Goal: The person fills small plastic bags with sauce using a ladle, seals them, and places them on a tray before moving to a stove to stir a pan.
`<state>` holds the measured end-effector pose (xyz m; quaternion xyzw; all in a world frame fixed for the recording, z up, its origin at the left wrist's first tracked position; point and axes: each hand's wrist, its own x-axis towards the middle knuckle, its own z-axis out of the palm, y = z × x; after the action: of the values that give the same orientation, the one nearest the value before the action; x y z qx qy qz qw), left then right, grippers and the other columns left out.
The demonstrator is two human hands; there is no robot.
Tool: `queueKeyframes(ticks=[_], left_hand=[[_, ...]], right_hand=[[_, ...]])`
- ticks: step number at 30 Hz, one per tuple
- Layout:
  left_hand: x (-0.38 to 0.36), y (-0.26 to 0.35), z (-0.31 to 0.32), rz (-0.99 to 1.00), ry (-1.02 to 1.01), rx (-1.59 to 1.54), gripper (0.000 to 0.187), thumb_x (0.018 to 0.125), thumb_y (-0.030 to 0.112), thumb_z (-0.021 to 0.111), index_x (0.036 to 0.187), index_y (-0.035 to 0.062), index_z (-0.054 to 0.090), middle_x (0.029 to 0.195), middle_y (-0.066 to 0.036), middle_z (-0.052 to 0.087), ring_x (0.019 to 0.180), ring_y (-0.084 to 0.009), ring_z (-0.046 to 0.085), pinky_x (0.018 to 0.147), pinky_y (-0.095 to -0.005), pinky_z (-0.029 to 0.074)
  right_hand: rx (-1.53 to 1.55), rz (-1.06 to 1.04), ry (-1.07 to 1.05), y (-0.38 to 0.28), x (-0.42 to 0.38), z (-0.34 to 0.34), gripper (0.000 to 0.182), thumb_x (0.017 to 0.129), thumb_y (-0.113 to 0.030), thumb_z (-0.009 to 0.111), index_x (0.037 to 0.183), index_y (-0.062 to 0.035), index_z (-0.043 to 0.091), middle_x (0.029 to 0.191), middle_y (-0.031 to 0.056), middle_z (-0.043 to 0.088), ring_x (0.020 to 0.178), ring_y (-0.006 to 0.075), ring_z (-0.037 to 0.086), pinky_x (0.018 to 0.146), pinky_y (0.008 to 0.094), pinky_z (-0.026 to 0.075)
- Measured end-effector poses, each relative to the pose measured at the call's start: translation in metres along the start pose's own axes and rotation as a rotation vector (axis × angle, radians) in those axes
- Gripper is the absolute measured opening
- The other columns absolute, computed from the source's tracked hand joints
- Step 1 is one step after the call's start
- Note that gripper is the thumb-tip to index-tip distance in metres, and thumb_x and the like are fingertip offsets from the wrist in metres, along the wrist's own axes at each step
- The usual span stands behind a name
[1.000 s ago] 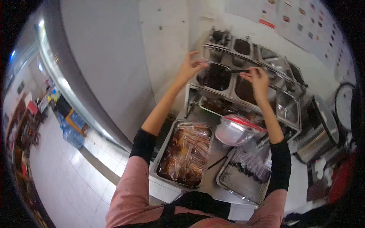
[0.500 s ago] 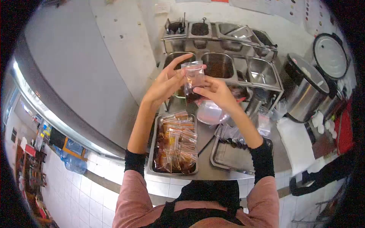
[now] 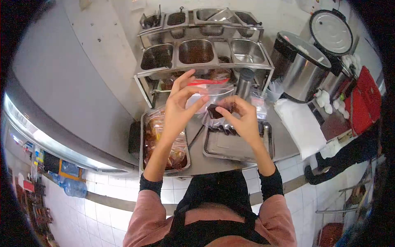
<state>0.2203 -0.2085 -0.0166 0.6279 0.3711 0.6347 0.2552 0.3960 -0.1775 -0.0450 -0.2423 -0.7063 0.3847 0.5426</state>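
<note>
My right hand [image 3: 240,117] pinches a small plastic bag [image 3: 214,111] with dark contents between thumb and fingers. My left hand [image 3: 181,103] is raised beside it, fingers apart, with nothing visible in it. Behind both hands lies a larger clear zip bag [image 3: 218,89] with a red strip. Below my left forearm, a metal tray [image 3: 188,161] holds several small zip bags [image 3: 177,148] of orange-brown sauce. Under my right hand is a second metal tray [image 3: 230,152], with dark-filled packets [image 3: 222,129] along its far side.
A stepped rack with metal food pans [image 3: 196,52] stands at the back. On the right are a large steel pot [image 3: 306,68], an upright lid [image 3: 331,32], a white cloth [image 3: 300,125] and a red bag [image 3: 365,101]. A steel cylinder [image 3: 244,84] stands before the rack.
My left hand has let go of the small bag, which both hands held upright before. My right hand has lowered it toward the right tray. The camera view has shifted.
</note>
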Motion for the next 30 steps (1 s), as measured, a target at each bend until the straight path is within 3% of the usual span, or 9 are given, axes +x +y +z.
queueKeyframes(ticks=[4,6,10,14,20,24,28,30], left_hand=[[-0.016,-0.001,0.025,0.104,0.018,0.101,0.012,0.070,0.005,0.071,0.082,0.0051,0.066,0.129,-0.013,0.039,0.122,-0.0272,0.037,0.098,-0.0400,0.035],[-0.025,0.003,0.038,0.165,-0.040,0.084,0.010,0.070,0.005,0.071,0.078,0.0045,0.066,0.126,-0.013,0.042,0.121,-0.0261,0.038,0.099,-0.0401,0.033],[-0.041,0.010,0.059,0.110,-0.139,0.073,0.008,0.070,0.005,0.071,0.076,0.0041,0.066,0.123,-0.012,0.043,0.119,-0.0244,0.039,0.098,-0.0410,0.033],[-0.052,0.007,0.070,0.052,-0.183,0.031,0.007,0.071,0.006,0.071,0.075,0.0041,0.065,0.122,-0.011,0.044,0.121,-0.0272,0.038,0.097,-0.0419,0.034],[-0.065,0.003,0.073,0.016,-0.264,0.127,0.008,0.070,0.006,0.071,0.075,0.0046,0.065,0.116,-0.011,0.045,0.123,-0.0311,0.036,0.097,-0.0415,0.035],[-0.075,-0.006,0.076,0.031,-0.245,0.139,0.009,0.069,0.006,0.071,0.075,0.0045,0.065,0.110,-0.011,0.045,0.119,-0.0304,0.039,0.096,-0.0413,0.036],[-0.090,-0.012,0.075,-0.038,-0.172,0.089,0.010,0.067,0.004,0.073,0.074,0.0043,0.066,0.106,-0.011,0.045,0.114,-0.0275,0.042,0.097,-0.0422,0.036],[-0.103,-0.021,0.071,-0.074,-0.174,0.031,0.011,0.066,0.004,0.073,0.074,0.0045,0.066,0.106,-0.011,0.044,0.112,-0.0266,0.042,0.097,-0.0423,0.036]], right_hand=[[-0.053,0.112,0.011,-0.009,-0.025,-0.021,0.018,0.074,-0.008,0.069,0.088,0.0000,0.062,0.085,0.0070,0.064,0.080,0.0127,0.060,0.073,0.0249,0.046],[-0.156,-0.126,0.010,-0.009,-0.035,-0.029,0.020,0.073,-0.007,0.071,0.090,-0.0007,0.062,0.088,0.0076,0.063,0.083,0.0125,0.059,0.074,0.0240,0.044],[0.129,-0.037,0.060,-0.019,-0.058,-0.041,0.020,0.071,0.001,0.069,0.091,0.0025,0.063,0.090,0.0094,0.063,0.083,0.0149,0.058,0.074,0.0252,0.044],[0.062,-0.078,0.201,-0.021,-0.075,-0.039,0.013,0.071,0.006,0.066,0.084,0.0033,0.064,0.085,0.0096,0.063,0.080,0.0154,0.058,0.073,0.0261,0.045],[0.012,-0.013,0.211,-0.012,-0.089,-0.041,0.012,0.069,0.006,0.066,0.079,0.0036,0.062,0.084,0.0088,0.063,0.081,0.0160,0.058,0.075,0.0273,0.044],[-0.003,0.004,0.207,-0.010,-0.097,-0.042,0.011,0.069,0.006,0.066,0.078,0.0035,0.061,0.083,0.0096,0.062,0.081,0.0167,0.058,0.076,0.0278,0.044],[0.027,0.097,0.324,-0.006,-0.115,-0.061,0.011,0.070,0.005,0.067,0.080,0.0033,0.063,0.083,0.0109,0.063,0.080,0.0173,0.058,0.074,0.0272,0.044],[0.043,0.199,0.267,-0.010,-0.133,-0.063,0.010,0.071,0.004,0.067,0.080,0.0025,0.064,0.082,0.0107,0.063,0.079,0.0168,0.058,0.073,0.0270,0.044]])
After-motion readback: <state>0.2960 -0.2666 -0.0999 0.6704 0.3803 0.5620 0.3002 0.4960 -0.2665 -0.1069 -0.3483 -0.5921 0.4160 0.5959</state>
